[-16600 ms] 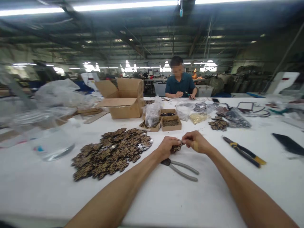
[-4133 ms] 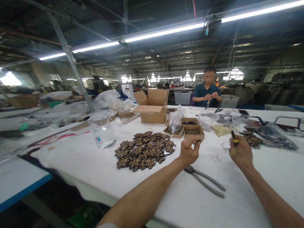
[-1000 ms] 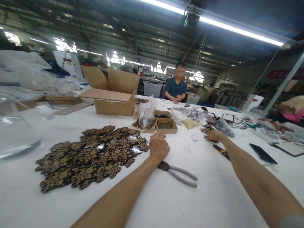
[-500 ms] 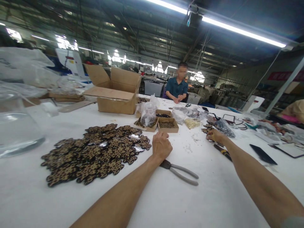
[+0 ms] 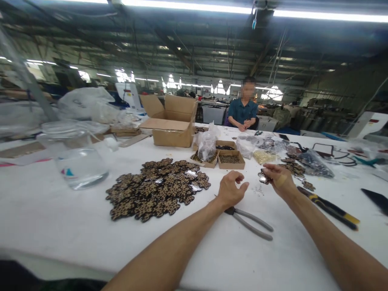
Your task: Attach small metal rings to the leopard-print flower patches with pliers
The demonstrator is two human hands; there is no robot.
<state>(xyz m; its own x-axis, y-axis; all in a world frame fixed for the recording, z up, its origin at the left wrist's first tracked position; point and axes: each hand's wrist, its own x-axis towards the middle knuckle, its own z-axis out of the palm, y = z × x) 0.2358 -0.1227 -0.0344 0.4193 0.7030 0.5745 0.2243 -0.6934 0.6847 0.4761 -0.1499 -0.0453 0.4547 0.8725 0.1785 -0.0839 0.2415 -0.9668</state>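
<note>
My right hand (image 5: pixel 280 179) pinches a small leopard-print patch (image 5: pixel 264 176), a shiny patch of silver on its face, above the table. My left hand (image 5: pixel 233 188) is beside it, fingers curled and thumb held apart, with nothing visible between them. Under the left wrist lie grey-handled pliers (image 5: pixel 253 222), their jaws partly hidden. Left of that hand spreads a pile of bear-like leopard-print patches (image 5: pixel 157 188). More such patches (image 5: pixel 292 166) lie beyond my right hand. Yellow-and-black pliers (image 5: pixel 330 207) rest by my right forearm.
Small cardboard trays of tiny metal parts (image 5: pixel 231 159) stand ahead, with a clear plastic bag (image 5: pixel 207 143) on one. Behind them is an open cardboard box (image 5: pixel 172 135). A clear jug of water (image 5: pixel 81 165) stands left. Across the table sits a person (image 5: pixel 243 111).
My right hand has come away from the right-hand patches with one patch in its fingers, moving toward my left hand. My left hand's fingers have loosened. The view has turned left.
</note>
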